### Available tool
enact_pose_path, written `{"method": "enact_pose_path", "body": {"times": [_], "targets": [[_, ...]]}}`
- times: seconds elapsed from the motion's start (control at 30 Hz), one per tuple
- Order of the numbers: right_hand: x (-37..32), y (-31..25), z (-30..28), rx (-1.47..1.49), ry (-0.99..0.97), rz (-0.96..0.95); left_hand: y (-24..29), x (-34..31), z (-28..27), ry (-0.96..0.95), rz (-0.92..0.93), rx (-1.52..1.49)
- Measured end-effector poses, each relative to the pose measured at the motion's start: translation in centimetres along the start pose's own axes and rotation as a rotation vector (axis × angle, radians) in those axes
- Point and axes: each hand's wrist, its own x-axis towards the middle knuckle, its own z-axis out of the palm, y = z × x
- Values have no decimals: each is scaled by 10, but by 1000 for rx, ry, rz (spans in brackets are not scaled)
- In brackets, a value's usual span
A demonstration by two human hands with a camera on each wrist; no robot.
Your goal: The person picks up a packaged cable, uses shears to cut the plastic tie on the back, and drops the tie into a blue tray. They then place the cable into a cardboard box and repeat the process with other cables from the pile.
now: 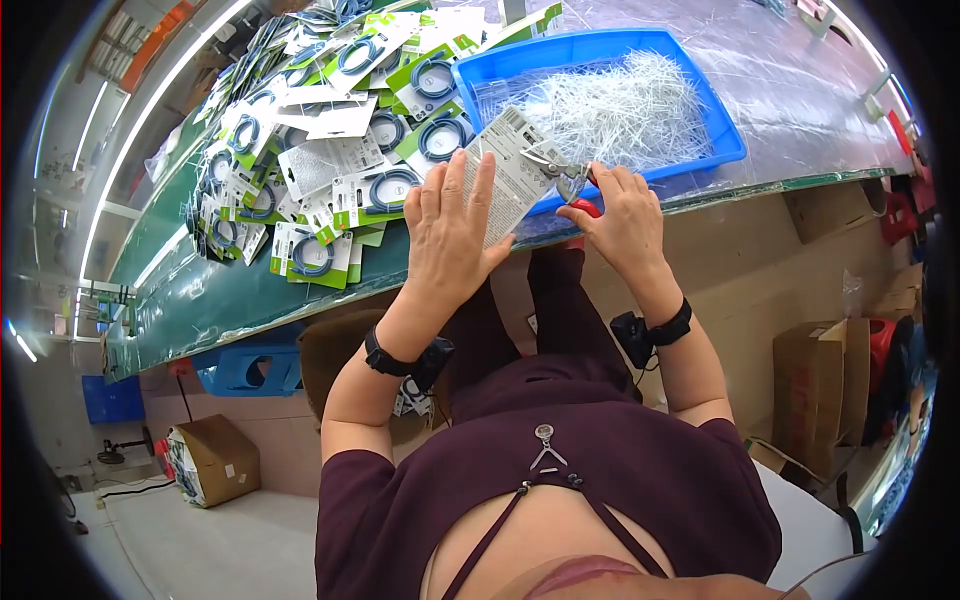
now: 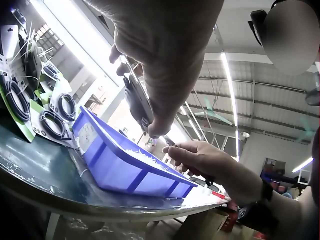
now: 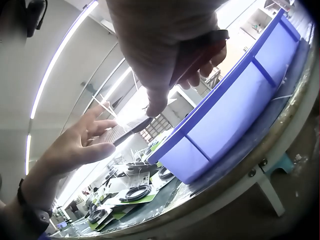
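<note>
The left hand [image 1: 450, 225] pinches a grey printed packaging card [image 1: 515, 160] between thumb and flat fingers, over the edge of the green table [image 1: 200, 290], just before the blue plastic tray [image 1: 735, 140]; the right hand [image 1: 622, 215] is clenched round red-handled metal snips [image 1: 568, 178], blades at the card's corner; this card looks mid-trim. The white plastic strips [image 1: 620, 110] heaped in the tray suggest many cards done (how many of the carded cable coils [image 1: 330, 150] remain, I cannot tell).

The green table [image 1: 200, 290] bears a blue tray [image 1: 700, 60] and heaped, seemingly cable, packs [image 1: 330, 130].
</note>
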Motion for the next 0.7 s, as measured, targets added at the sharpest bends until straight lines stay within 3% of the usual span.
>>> {"method": "enact_pose_path", "body": {"times": [0.2, 0.47, 0.57, 0.7], "targets": [[0, 3, -2, -23, 19, -26, 3, 0, 2, 14, 19, 8], [1, 6, -10, 8, -216, 112, -8, 5, 20, 14, 43, -62], [-10, 16, -7, 32, -88, -29, -13, 5, 24, -5, 2, -104], [-17, 5, -22, -17, -94, -92, -14, 7, 23, -12, -21, -125]]}}
